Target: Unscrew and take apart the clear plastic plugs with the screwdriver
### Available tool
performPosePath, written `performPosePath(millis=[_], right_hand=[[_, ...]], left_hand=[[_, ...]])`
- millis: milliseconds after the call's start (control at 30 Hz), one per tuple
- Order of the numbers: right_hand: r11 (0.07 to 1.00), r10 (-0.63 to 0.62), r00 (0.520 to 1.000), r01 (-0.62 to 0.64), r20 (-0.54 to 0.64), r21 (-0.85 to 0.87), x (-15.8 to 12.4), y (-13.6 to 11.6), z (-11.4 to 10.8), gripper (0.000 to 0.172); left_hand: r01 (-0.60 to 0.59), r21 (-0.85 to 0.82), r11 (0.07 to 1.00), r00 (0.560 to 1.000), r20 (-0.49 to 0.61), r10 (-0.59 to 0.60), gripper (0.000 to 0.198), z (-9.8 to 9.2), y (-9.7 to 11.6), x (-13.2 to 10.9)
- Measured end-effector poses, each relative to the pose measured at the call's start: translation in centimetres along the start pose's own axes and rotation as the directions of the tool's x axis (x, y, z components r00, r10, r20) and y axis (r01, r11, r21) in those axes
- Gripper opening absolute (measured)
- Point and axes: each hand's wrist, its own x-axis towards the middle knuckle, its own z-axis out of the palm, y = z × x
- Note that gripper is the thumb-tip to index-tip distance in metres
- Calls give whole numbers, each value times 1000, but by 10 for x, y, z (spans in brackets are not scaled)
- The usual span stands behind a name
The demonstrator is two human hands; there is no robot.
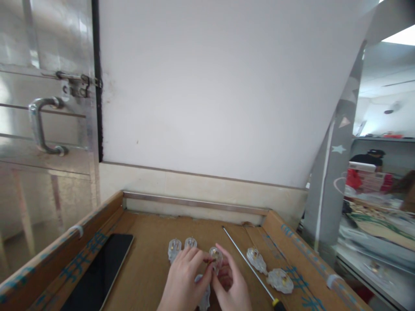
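Note:
My right hand [232, 285] is closed around a clear plastic plug-like piece [215, 254] with brassy metal inside, held upright above the cardboard. My left hand [185, 276] meets it from the other side, finger and thumb pinched against a small reddish-brown bit at the piece; what exactly it grips is too small to name. Two similar clear pieces with metal parts, one [174, 249] at the left and one [191, 242] beside it, lie just beyond my left hand. Below my hands, another clear piece [204, 298] is partly hidden.
To the right lie a long screwdriver [248, 260] with a yellow-black handle and two more clear pieces [256, 259]. A black phone [99, 272] rests at the left. Cardboard-wrapped rims [94, 220] border the work surface. A person [369, 159] is far off at the right.

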Motion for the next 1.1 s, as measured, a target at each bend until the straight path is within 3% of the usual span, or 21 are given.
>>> performPosePath(millis=[333, 567, 767, 933, 1100], right_hand=[[976, -62, 997, 69, 38, -208, -2, -1, 3, 59], [979, -77, 993, 93, 90, -180, -1, 1, 2, 58], [979, -138, 990, 140, 28, -148, -4, -1, 2, 49], [978, -171, 985, 172, 19, -115, -4, -3, 2, 50], [982, -157, 987, 161, 42, -102, -4, -5, 1, 50]], left_hand=[[27, -38, 999, 999, 36, -26, 14, 0, -1, -4], [22, -67, 998, 1000, 24, -20, 13, 0, -2, -2], [26, -72, 997, 999, 49, -23, 14, 1, -2, -4], [66, -97, 993, 998, 6, -65, 16, 5, -4, -6], [10, -56, 998, 1000, -12, -11, 9, 4, -3, -4]])
